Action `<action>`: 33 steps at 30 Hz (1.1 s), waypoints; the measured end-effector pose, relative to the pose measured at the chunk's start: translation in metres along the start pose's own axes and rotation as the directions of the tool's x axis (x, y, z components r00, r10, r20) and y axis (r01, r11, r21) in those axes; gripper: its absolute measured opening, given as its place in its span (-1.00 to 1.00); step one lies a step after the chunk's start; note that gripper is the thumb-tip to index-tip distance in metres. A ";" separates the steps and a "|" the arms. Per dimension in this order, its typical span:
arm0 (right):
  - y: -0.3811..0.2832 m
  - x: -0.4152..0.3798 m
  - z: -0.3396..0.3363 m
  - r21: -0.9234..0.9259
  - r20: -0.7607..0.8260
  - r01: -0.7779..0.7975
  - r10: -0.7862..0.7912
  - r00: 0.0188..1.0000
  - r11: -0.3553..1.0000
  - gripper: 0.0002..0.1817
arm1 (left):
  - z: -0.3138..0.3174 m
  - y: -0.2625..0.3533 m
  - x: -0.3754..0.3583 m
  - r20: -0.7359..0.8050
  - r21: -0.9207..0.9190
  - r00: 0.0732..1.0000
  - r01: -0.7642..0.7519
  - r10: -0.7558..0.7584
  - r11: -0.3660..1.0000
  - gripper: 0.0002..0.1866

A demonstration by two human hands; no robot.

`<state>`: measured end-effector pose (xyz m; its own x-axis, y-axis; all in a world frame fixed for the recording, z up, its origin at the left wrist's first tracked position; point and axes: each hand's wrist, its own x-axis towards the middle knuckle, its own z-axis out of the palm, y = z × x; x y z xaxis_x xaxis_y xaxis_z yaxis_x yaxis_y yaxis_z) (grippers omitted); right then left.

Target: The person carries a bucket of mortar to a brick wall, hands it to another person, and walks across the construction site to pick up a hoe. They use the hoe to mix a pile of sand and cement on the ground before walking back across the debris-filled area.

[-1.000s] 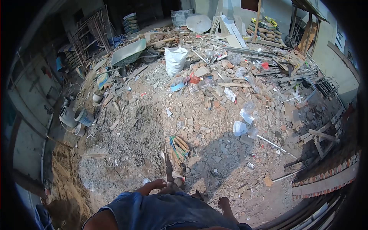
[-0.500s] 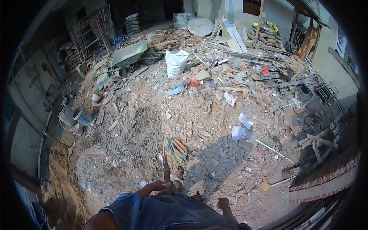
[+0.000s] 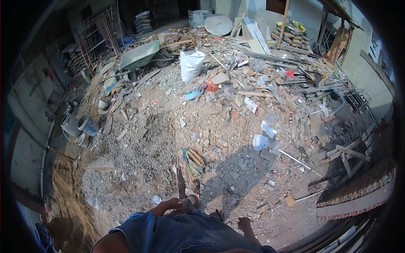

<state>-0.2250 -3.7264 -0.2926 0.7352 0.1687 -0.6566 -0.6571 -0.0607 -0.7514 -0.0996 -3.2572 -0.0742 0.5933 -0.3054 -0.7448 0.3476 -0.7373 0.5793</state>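
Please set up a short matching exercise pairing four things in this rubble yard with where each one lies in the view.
Things:
1. wheelbarrow
2. white sack
3. buckets
4. brick edging

Places:
A. lower right
B. left edge
C. top middle, upright in the rubble
D. upper left of the pile

Pairs: 1-D, 2-C, 3-B, 4-A

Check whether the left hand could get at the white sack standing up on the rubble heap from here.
Probably not: the left hand is close against the body, and the white sack stands far across the rubble.
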 end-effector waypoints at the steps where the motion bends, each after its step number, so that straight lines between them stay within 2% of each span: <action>1: 0.032 0.018 -0.003 -0.324 -0.177 0.013 -0.074 0.982 0.946 -0.80 | 0.000 0.000 -0.001 0.025 0.008 1.000 0.002 -0.002 1.000 -0.66; 5: -0.005 -0.012 0.007 -0.240 -0.197 0.050 -0.099 0.975 0.969 -0.81 | 0.001 -0.002 0.000 0.047 -0.021 0.998 0.031 -0.030 0.999 -0.68; 6: -0.028 -0.023 0.012 -0.667 -0.130 0.038 -0.166 0.978 0.744 -0.80 | 0.002 -0.003 0.001 0.022 -0.021 1.000 0.014 -0.014 1.000 -0.69; 7: -0.045 -0.032 0.015 -0.938 -0.040 0.029 -0.194 0.980 0.345 -0.80 | 0.003 -0.002 0.000 -0.003 -0.021 1.000 -0.003 0.003 1.000 -0.70; 8: -0.051 -0.034 0.015 -0.938 -0.042 0.029 -0.195 0.980 0.345 -0.80 | 0.003 0.003 -0.004 -0.003 -0.020 1.000 -0.005 0.005 1.000 -0.70; 10: -0.062 -0.040 0.015 -0.975 -0.025 0.014 -0.169 0.985 0.223 -0.80 | 0.002 0.016 -0.013 0.006 -0.019 1.000 0.011 -0.011 1.000 -0.69; 13: 0.029 0.019 -0.012 -0.764 -0.072 0.063 -0.182 0.981 0.642 -0.81 | 0.001 0.030 -0.023 0.001 -0.002 1.000 0.007 -0.007 1.000 -0.69; 16: -0.059 -0.044 0.008 -0.969 -0.006 0.046 -0.213 0.977 0.242 -0.82 | 0.004 0.032 -0.024 0.006 -0.005 1.000 0.018 -0.018 1.000 -0.69; 20: -0.098 -0.077 0.020 -0.958 -0.023 0.026 -0.167 0.986 0.285 -0.82 | 0.009 0.030 -0.022 -0.012 -0.024 1.000 0.027 -0.027 0.999 -0.71; 22: -0.104 -0.085 0.023 -0.706 -0.150 -0.056 -0.072 0.986 0.706 -0.83 | 0.012 0.020 -0.014 0.014 -0.050 1.000 0.024 -0.024 0.998 -0.73; 24: 0.002 -0.022 -0.009 -0.537 -0.131 0.044 -0.134 0.982 0.842 -0.83 | 0.015 0.015 -0.010 0.014 -0.033 1.000 0.015 -0.014 0.999 -0.73; 25: 0.049 0.007 -0.022 -0.442 -0.121 0.096 -0.166 0.979 0.892 -0.82 | 0.017 0.014 -0.008 0.012 -0.016 1.000 0.005 -0.005 1.000 -0.73; 26: 0.051 0.005 -0.023 -0.442 -0.124 0.092 -0.163 0.979 0.892 -0.82 | 0.018 0.014 -0.008 0.016 -0.016 1.000 0.004 -0.004 1.000 -0.73; 28: 0.044 -0.005 -0.015 -0.653 -0.093 0.139 -0.261 0.961 0.744 -0.84 | 0.020 0.015 -0.009 0.012 0.030 1.000 -0.006 0.006 1.000 -0.72; 29: 0.023 -0.020 -0.011 -0.653 -0.096 0.136 -0.259 0.961 0.745 -0.84 | 0.020 0.014 -0.008 0.016 0.030 1.000 -0.007 0.006 1.000 -0.72; 30: -0.010 -0.045 -0.006 -0.165 -0.139 -0.059 0.036 0.990 0.985 -0.83 | 0.021 0.013 -0.006 0.005 0.058 1.000 -0.023 0.023 0.998 -0.71; 31: -0.031 -0.060 -0.001 0.361 -0.025 -0.279 0.308 0.951 0.890 -0.82 | 0.022 0.012 -0.005 -0.006 0.087 0.999 -0.040 0.041 0.995 -0.70; 32: -0.045 -0.069 0.007 0.361 -0.027 -0.280 0.310 0.950 0.889 -0.82 | 0.023 0.010 -0.002 -0.003 0.086 0.999 -0.041 0.042 0.995 -0.70; 33: -0.050 -0.072 0.013 0.295 -0.161 -0.257 0.313 0.936 0.920 -0.82 | 0.025 0.007 0.001 -0.005 0.075 0.999 -0.042 0.042 0.996 -0.70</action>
<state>-0.2475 -3.7224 -0.2066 0.5093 -0.0190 -0.8604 -0.8429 0.1905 -0.5032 -0.1145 -3.2783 -0.0792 0.6111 -0.3335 -0.7179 0.2672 -0.7668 0.5836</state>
